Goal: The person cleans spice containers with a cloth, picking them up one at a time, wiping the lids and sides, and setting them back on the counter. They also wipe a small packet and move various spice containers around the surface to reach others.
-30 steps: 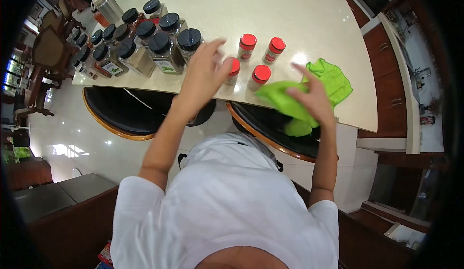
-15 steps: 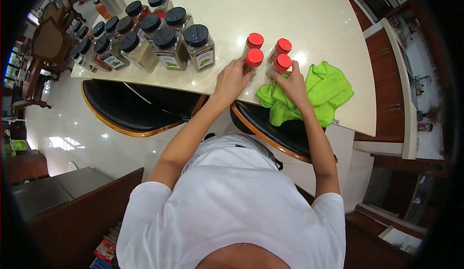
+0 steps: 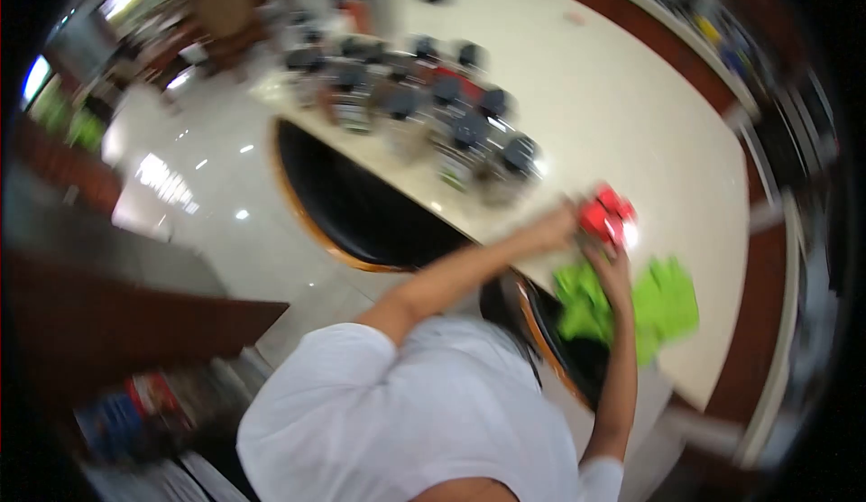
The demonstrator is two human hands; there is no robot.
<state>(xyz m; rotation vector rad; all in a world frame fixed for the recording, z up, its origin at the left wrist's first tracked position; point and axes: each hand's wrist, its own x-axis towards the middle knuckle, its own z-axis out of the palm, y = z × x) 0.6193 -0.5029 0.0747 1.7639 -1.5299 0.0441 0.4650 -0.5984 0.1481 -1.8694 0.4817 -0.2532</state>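
black-lidded jars [image 3: 451, 123] left of red-lidded jars [image 3: 607, 216]; green cloth [image 3: 666, 299] beside.

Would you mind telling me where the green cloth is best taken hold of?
Probably the green cloth is best pinched at its far lobe lying flat on the counter, coming from above; its near part droops over the counter edge beside the right hand. Blur hides finer folds.

Heavy motion blur. Left hand [image 3: 552, 229] and right hand [image 3: 612, 258] both at cluster of red-capped jars [image 3: 607, 216] near worktop [image 3: 631, 114] edge; grip unclear. Green cloth [image 3: 663, 299] just beside right hand. Black-lidded jars [image 3: 451, 123] grouped further left on worktop.
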